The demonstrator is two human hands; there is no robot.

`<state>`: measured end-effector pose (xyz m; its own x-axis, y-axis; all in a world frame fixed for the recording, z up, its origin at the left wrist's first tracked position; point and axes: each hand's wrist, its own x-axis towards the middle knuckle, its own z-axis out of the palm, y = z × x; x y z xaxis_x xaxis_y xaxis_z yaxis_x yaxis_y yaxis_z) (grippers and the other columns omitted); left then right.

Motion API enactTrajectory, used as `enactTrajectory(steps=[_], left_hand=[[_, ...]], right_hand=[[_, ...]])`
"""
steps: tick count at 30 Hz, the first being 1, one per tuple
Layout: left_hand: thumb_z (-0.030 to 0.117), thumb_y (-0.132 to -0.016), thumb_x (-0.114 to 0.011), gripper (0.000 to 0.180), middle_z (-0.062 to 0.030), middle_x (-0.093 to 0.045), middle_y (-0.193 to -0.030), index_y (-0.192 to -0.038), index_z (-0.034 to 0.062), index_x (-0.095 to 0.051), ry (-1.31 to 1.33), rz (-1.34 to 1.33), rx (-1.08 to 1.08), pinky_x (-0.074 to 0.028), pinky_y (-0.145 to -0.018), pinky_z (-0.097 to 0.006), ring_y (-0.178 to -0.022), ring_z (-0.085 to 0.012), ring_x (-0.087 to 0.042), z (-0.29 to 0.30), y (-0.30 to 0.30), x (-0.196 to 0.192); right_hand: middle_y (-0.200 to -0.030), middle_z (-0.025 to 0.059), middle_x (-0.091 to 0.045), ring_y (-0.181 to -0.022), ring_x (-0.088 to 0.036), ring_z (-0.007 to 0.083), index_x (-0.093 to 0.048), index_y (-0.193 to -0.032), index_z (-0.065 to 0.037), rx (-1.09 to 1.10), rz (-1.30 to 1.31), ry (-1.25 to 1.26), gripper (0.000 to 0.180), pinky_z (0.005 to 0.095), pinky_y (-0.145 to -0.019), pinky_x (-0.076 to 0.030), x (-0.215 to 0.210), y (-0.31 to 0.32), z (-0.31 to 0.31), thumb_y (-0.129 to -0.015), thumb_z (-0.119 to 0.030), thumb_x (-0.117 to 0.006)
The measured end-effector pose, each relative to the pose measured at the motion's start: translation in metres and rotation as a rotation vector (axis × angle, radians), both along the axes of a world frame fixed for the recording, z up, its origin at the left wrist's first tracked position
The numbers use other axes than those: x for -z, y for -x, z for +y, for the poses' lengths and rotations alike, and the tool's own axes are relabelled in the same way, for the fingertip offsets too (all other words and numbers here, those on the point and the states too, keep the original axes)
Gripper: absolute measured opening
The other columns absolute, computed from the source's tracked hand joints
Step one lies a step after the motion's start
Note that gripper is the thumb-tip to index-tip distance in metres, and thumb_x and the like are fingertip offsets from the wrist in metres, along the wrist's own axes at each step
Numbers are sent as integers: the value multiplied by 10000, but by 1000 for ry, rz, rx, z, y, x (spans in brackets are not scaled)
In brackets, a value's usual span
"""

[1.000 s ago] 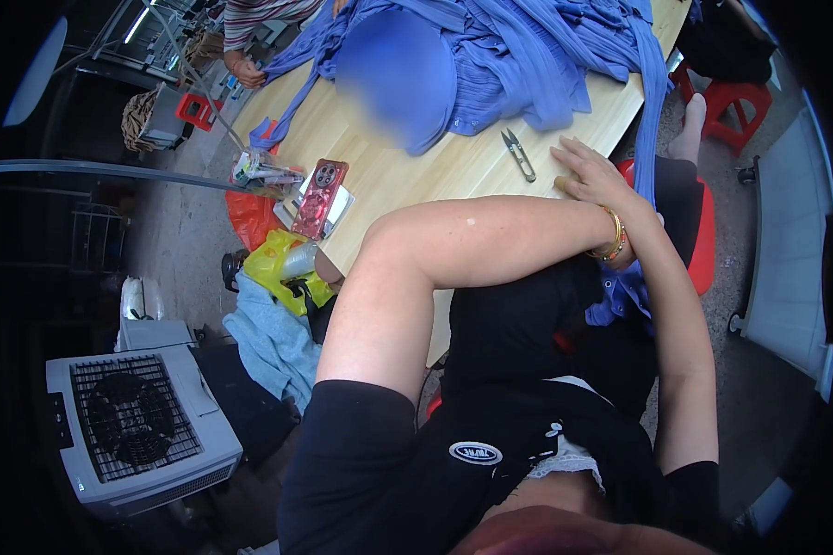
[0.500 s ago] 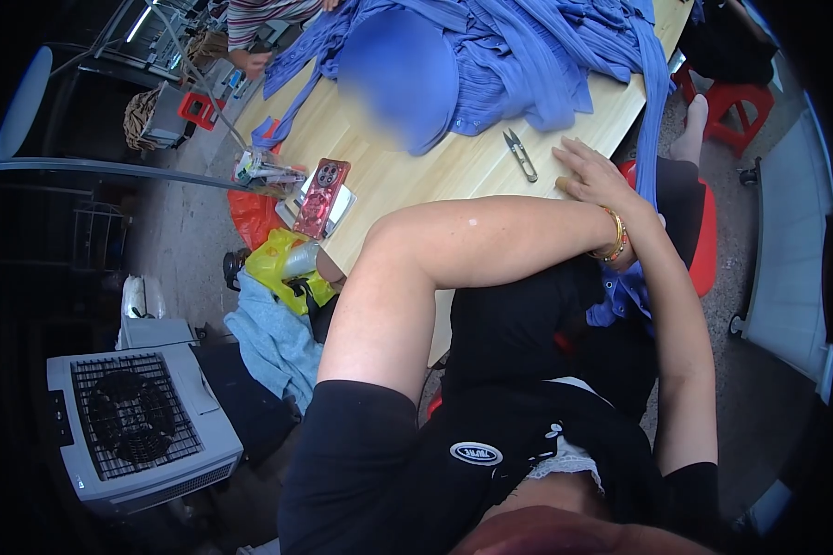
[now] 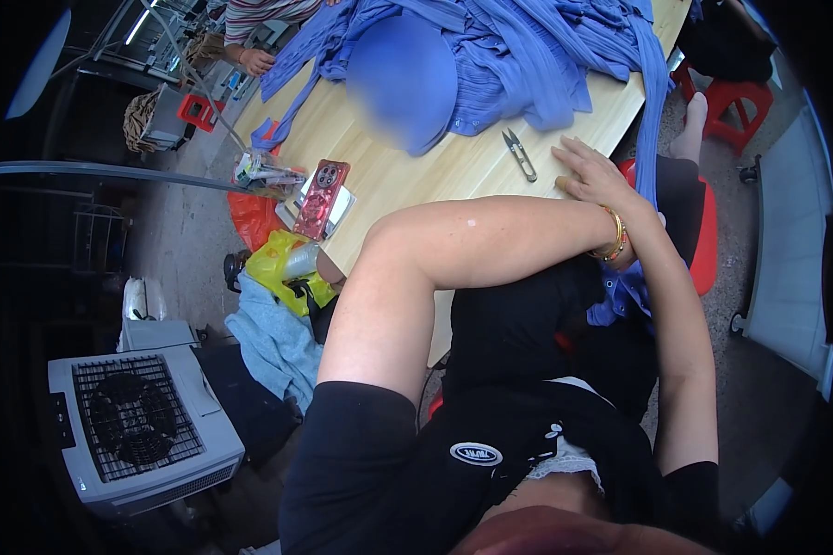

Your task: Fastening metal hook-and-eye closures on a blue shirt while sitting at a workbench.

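Observation:
My right hand [image 3: 594, 173] rests at the right edge of the wooden table [image 3: 472, 176], palm down with its fingers apart. Just left of its fingertips lies a pair of thread snips [image 3: 519, 154], blades pointing away from me. My left forearm crosses in front of me to the right, with gold and red bracelets [image 3: 615, 233] at its wrist. My left hand is mostly hidden beneath the right forearm, so its fingers do not show. Close below it, a piece of blue button-holed cloth [image 3: 622, 298] lies over my lap.
Blue crinkled garments [image 3: 528, 55] pile up across the far table, partly blurred. At left are a red-cased phone [image 3: 322, 199], a yellow plastic bag [image 3: 282, 273] and an air cooler [image 3: 148, 425]. A co-worker's hand [image 3: 255, 62] is at far left; red stools [image 3: 740, 116] stand right.
The co-worker's hand at the far left has shifted slightly, beside the blue cloth. My two arms and the snips have not visibly moved.

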<state>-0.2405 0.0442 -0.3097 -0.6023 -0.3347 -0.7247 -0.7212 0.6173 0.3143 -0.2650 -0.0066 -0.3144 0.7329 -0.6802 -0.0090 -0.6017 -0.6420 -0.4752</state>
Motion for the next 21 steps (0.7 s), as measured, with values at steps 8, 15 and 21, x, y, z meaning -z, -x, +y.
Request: enactTrajectory(steps=[8, 15, 21], left_hand=[[96, -818, -580, 241, -42, -669, -1076, -1022, 183, -675, 87, 115, 83, -485, -864, -339, -1003, -184, -643, 1, -11, 6], [15, -741, -626, 226, -38, -701, -955, -894, 159, -709, 149, 261, -26, -491, -841, -357, -954, -208, -663, 4, -14, 6], [19, -757, -607, 200, -46, -703, -954, -880, 144, -702, 173, 296, 32, -501, -810, -369, -941, -215, -667, 6, -16, -10]], right_hand=[[-1472, 169, -376, -1388, -316, 313, -488, -1366, -83, 19, -15, -28, 591, 402, -1133, -269, -8, -2, 5, -839, -326, -602], [-1469, 175, -377, -1390, -312, 311, -485, -1366, -75, 20, -16, -32, 595, 403, -1137, -259, -7, 0, 7, -843, -333, -600], [-1471, 176, -374, -1393, -307, 309, -483, -1368, -74, 22, -10, -41, 594, 404, -1139, -255, -9, -1, 7, -844, -329, -597]])
